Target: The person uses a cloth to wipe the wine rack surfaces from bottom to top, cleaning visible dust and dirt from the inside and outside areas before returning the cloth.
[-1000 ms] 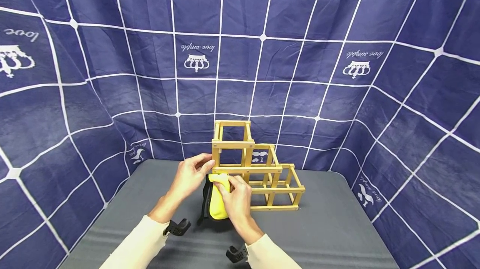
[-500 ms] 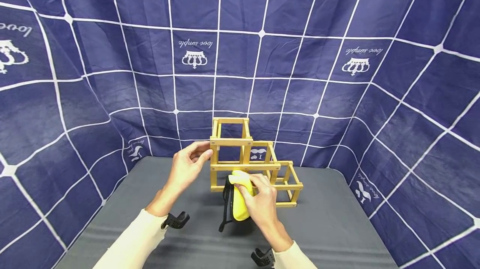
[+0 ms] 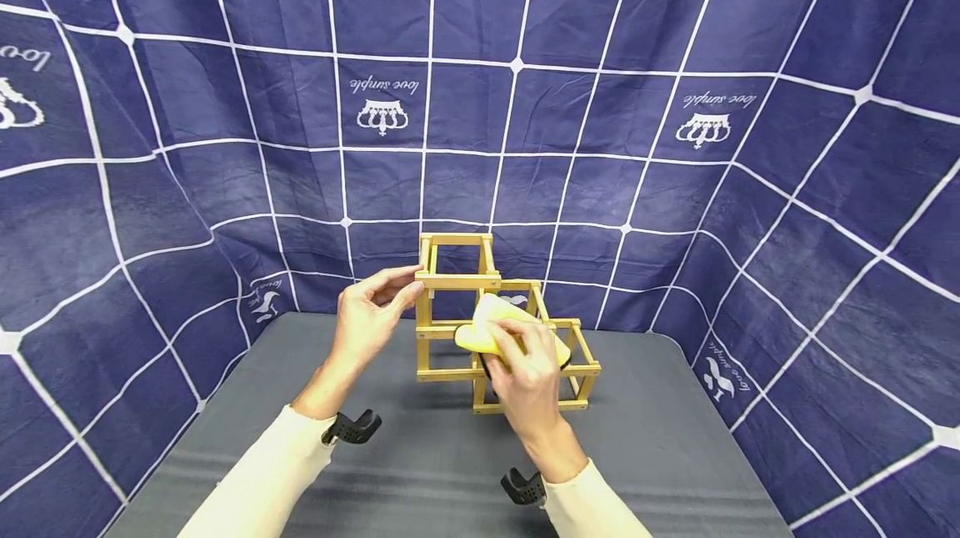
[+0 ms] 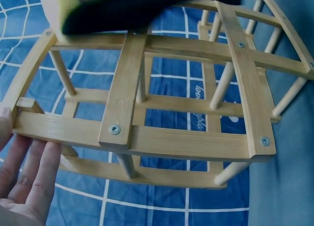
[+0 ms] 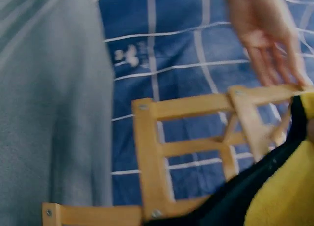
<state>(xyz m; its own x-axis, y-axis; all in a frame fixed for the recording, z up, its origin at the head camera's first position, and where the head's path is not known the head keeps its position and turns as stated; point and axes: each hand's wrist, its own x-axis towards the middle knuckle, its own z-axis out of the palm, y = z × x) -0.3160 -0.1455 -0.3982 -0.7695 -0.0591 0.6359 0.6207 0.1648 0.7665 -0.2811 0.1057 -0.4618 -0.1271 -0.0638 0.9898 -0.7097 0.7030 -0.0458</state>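
A stepped wooden rack (image 3: 457, 282) with open square compartments stands on the grey surface, its tall side at left. My left hand (image 3: 366, 317) holds the rack's upper left post between thumb and fingers; in the left wrist view the fingers (image 4: 41, 174) lie against the frame, with the thumb opposite. My right hand (image 3: 525, 371) grips a yellow cloth (image 3: 489, 313) with a black side, bunched over the rack's middle step. Black fabric and a loose end of the cloth (image 4: 122, 12) pass over the slats in the left wrist view. The cloth hides part of the middle compartments.
Grey fabric (image 3: 405, 463) covers the surface under the rack. A dark blue curtain (image 3: 600, 129) with white grid lines hangs behind and at both sides, close to the rack's back.
My right hand has carried the cloth from the rack's lower left front rightward and up onto the middle step, tilting it. My left hand has slid up the left post.
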